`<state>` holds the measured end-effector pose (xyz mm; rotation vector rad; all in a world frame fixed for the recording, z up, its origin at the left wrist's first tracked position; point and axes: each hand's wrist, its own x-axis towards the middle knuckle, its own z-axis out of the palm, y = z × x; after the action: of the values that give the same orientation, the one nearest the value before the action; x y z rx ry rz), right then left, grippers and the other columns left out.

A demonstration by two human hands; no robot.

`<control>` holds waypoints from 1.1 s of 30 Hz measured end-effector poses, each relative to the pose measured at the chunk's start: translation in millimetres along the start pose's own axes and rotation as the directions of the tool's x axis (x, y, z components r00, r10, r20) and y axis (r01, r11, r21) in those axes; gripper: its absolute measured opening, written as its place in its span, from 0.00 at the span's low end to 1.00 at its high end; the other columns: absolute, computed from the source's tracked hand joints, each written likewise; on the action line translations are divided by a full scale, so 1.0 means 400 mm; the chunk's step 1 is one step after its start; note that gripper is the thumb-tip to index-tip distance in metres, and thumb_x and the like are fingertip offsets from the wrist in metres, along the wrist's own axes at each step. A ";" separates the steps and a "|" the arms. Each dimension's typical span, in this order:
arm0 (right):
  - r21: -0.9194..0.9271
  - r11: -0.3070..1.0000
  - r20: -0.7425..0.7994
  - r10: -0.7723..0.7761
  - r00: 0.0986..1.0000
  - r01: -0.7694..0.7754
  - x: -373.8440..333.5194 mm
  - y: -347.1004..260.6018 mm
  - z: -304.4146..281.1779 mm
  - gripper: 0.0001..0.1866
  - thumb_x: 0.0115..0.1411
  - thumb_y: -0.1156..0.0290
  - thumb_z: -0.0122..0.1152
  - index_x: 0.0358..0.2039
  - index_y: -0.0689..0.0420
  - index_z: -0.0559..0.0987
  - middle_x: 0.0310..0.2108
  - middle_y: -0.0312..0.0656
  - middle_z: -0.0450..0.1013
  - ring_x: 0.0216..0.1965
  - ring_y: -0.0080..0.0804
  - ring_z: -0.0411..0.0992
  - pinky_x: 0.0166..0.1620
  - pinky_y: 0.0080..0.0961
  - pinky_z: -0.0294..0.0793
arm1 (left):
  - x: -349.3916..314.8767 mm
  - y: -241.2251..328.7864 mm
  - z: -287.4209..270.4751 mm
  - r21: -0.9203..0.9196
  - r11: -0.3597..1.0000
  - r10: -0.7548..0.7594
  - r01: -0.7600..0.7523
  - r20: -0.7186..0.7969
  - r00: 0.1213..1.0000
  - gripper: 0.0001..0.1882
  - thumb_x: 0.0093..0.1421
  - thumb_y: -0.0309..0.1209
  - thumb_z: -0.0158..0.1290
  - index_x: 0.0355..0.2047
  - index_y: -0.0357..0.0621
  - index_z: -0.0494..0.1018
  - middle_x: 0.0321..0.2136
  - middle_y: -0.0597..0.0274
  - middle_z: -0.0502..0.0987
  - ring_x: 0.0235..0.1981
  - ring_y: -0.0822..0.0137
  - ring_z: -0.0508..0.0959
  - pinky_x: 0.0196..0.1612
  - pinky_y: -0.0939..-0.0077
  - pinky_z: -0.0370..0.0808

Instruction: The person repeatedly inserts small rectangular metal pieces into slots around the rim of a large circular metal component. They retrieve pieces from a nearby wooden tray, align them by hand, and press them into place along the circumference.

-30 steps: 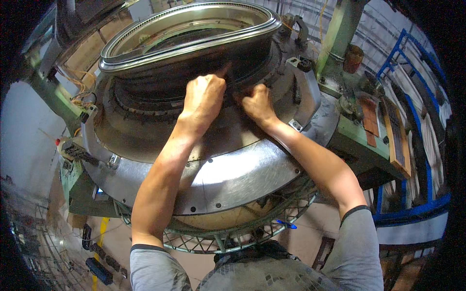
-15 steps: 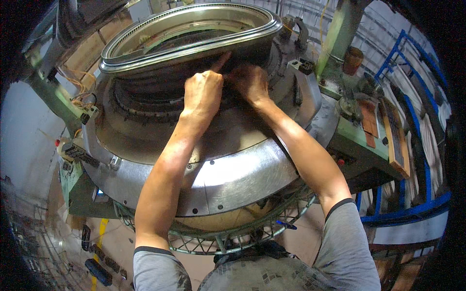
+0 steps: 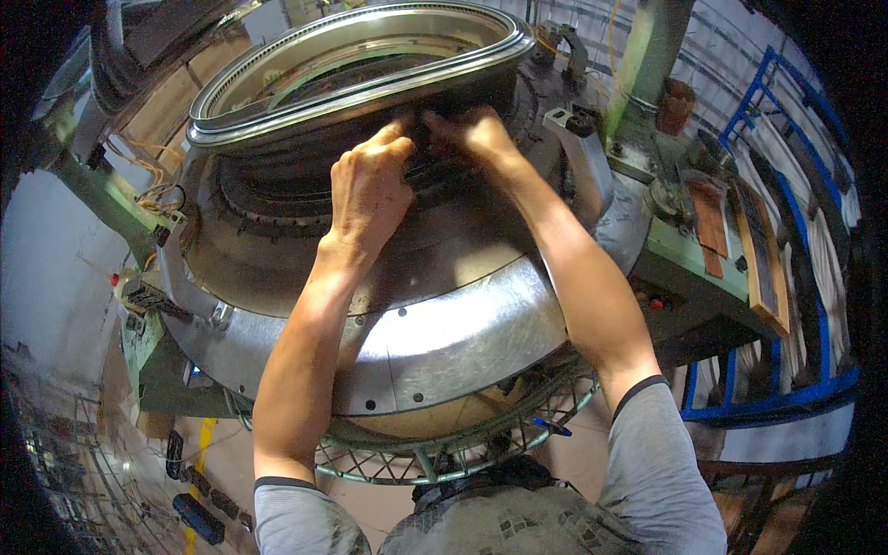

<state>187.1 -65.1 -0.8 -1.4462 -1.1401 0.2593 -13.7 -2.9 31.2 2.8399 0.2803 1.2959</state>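
Both my hands reach to the dark shadowed side just below the tilted oval metal ring point(image 3: 370, 112) of a large round machine. My left hand point(image 3: 373, 180) is back up, most fingers curled in and the index finger stretched toward the ring's underside. Close to its right, my right hand point(image 3: 476, 137) is bent inward with its fingers closed, their tips lost in shadow. The fingertips of the two hands nearly meet. Whatever they may pinch there is too dark and small to make out. Below them curves the machine's wide polished metal rim point(image 3: 453, 328).
A green lattice ring point(image 3: 425, 467) runs under the rim near my body. Green posts point(image 3: 638, 83) flank the machine. At right are a rust-brown can point(image 3: 676, 104), a wood-framed panel point(image 3: 760, 254) and a blue rack point(image 3: 777, 393) with pale sheets. Wires point(image 3: 157, 180) hang at left.
My left hand has shifted slightly left and down, its wrist turning. The right hand has risen a little toward the ring. The whole view has tilted slightly.
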 end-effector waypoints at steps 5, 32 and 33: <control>0.531 0.690 0.218 0.449 0.867 -0.491 -0.001 -0.017 0.000 0.10 0.67 0.71 0.58 0.45 0.59 0.82 0.39 0.41 0.81 0.35 0.29 0.77 0.36 0.23 0.78 | -0.002 -0.009 0.011 -0.016 0.999 -0.043 0.041 -0.219 0.975 0.11 0.50 0.17 0.55 0.34 0.40 0.81 0.46 0.51 0.82 0.40 0.48 0.83 0.43 0.61 0.82; -0.060 0.994 0.204 -0.078 0.976 0.092 -0.090 -0.033 -0.026 0.10 0.58 0.73 0.71 0.39 0.62 0.86 0.28 0.30 0.80 0.26 0.14 0.71 0.30 0.17 0.72 | 0.038 0.012 0.088 -0.883 0.061 -0.626 0.466 0.330 0.706 0.05 0.50 0.17 0.66 0.25 0.38 0.81 0.25 0.62 0.82 0.23 0.74 0.76 0.30 0.76 0.73; -0.006 0.995 0.221 -0.092 0.971 0.095 -0.090 -0.030 -0.038 0.09 0.58 0.73 0.70 0.38 0.62 0.86 0.27 0.30 0.80 0.25 0.14 0.70 0.29 0.17 0.71 | 0.045 0.012 0.089 -0.854 0.076 -0.598 0.515 0.374 0.709 0.04 0.51 0.18 0.63 0.27 0.37 0.80 0.26 0.60 0.82 0.24 0.72 0.77 0.31 0.75 0.74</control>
<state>174.6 -104.2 -2.7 -1.3984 -1.3893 0.3519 25.2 -2.3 21.6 1.3823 0.3988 0.8690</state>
